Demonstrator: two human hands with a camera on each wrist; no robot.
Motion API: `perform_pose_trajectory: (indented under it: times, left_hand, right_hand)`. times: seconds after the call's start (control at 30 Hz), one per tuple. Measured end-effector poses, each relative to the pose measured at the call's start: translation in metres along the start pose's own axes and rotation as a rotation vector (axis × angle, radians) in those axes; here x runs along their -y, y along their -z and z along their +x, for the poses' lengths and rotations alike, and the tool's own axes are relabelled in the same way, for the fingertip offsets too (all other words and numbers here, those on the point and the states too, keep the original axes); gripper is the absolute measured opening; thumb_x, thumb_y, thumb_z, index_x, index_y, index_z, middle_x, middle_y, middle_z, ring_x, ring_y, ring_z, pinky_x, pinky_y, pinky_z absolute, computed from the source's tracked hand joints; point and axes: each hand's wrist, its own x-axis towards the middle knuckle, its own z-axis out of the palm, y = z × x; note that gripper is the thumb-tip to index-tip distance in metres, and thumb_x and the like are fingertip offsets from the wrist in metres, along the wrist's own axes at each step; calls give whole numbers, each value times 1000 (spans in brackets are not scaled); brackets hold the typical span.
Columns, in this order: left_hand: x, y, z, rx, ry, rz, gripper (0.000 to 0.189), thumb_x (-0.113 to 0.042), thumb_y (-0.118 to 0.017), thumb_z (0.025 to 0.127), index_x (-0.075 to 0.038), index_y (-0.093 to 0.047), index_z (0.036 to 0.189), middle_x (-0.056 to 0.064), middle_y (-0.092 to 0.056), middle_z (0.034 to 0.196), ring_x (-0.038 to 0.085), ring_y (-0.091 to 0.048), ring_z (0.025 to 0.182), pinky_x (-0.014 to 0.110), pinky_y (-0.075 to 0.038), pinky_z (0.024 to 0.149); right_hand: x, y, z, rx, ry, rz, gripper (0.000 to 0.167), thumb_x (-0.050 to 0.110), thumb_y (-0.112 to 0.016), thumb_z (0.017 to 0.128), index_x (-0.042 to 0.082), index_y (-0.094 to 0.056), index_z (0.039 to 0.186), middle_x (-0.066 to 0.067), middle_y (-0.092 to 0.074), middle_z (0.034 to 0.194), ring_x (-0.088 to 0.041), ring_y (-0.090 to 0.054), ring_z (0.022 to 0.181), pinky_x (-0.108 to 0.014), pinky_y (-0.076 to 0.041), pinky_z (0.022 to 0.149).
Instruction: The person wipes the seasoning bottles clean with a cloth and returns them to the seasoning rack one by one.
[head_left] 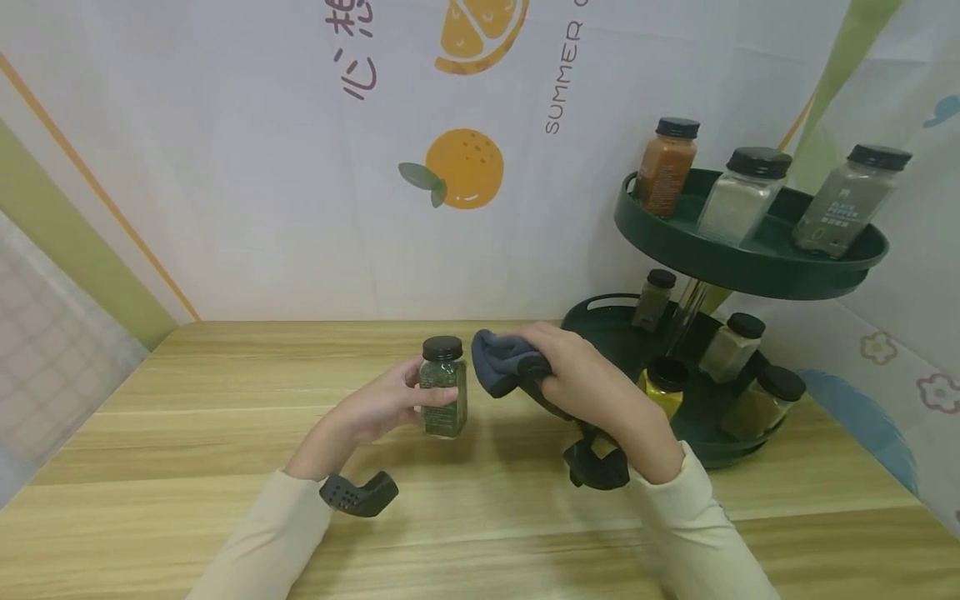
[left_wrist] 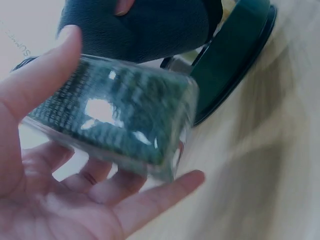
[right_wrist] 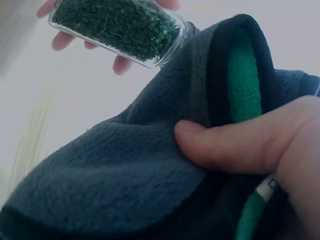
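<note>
My left hand (head_left: 382, 402) holds a spice jar (head_left: 444, 408) of dried green flakes above the table, thumb on its labelled side and fingers behind. The jar has a black lid and stands about upright in the head view. In the left wrist view the clear glass jar (left_wrist: 115, 112) shows its printed label. Just to its right, my right hand (head_left: 581, 371) grips a folded dark blue-grey cloth (head_left: 498, 358). Up close in the right wrist view, the thumb presses on the cloth (right_wrist: 125, 165), and a green underside shows in a fold. Some fingers are hidden by the cloth.
At the right stands a two-tier dark green rack (head_left: 750, 267). Its upper tier bears an orange spice jar (head_left: 666, 171), a pale jar (head_left: 742, 200) and a black pepper jar (head_left: 847, 204). Several jars stand on the lower tier. A printed curtain (head_left: 300, 208) hangs behind the wooden table (head_left: 225, 417).
</note>
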Motion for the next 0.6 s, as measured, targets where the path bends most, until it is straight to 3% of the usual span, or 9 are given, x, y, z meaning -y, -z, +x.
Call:
perform_pose_trajectory:
  times: [0.13,0.3,0.4,0.47,0.6]
  left_hand:
    - [11,-1,0,32,-4,-82,77,-31,-66,85,0,-24,142,13,-47,130,14,-56,108,40,-44,97]
    - [24,-4,-1,11,-12,-131,85,-38,-62,86,1,-15,144,16,-43,136,6,-57,103,28,-44,94]
    - [28,-5,-1,-14,-31,-186,82,-30,-63,87,0,-14,144,11,-47,133,7,-57,106,29,-44,97]
    - [28,-5,1,-26,-41,-213,73,-21,-65,87,0,-21,141,4,-54,123,10,-59,106,32,-44,98]
    - [28,-6,3,-52,-56,-154,56,-4,-62,84,-1,-35,133,-3,-60,109,12,-61,100,34,-48,94]
  right_hand:
    - [0,0,0,-19,7,14,45,-4,-64,82,12,-55,123,-5,-63,118,-21,-60,108,-42,-48,94]
    - [2,-4,0,-26,21,36,47,-4,-64,82,12,-53,125,-5,-61,122,-20,-59,111,-41,-47,94]
    - [4,-11,1,-28,42,47,49,-6,-64,81,12,-53,125,-3,-60,122,-19,-58,112,-39,-47,95]
    - [8,-16,2,-33,59,43,49,-4,-65,81,13,-53,125,-2,-60,122,-18,-57,113,-39,-46,96]
    - [17,-25,4,-25,57,0,57,-6,-67,77,18,-53,127,0,-57,124,-19,-56,114,-40,-47,95]
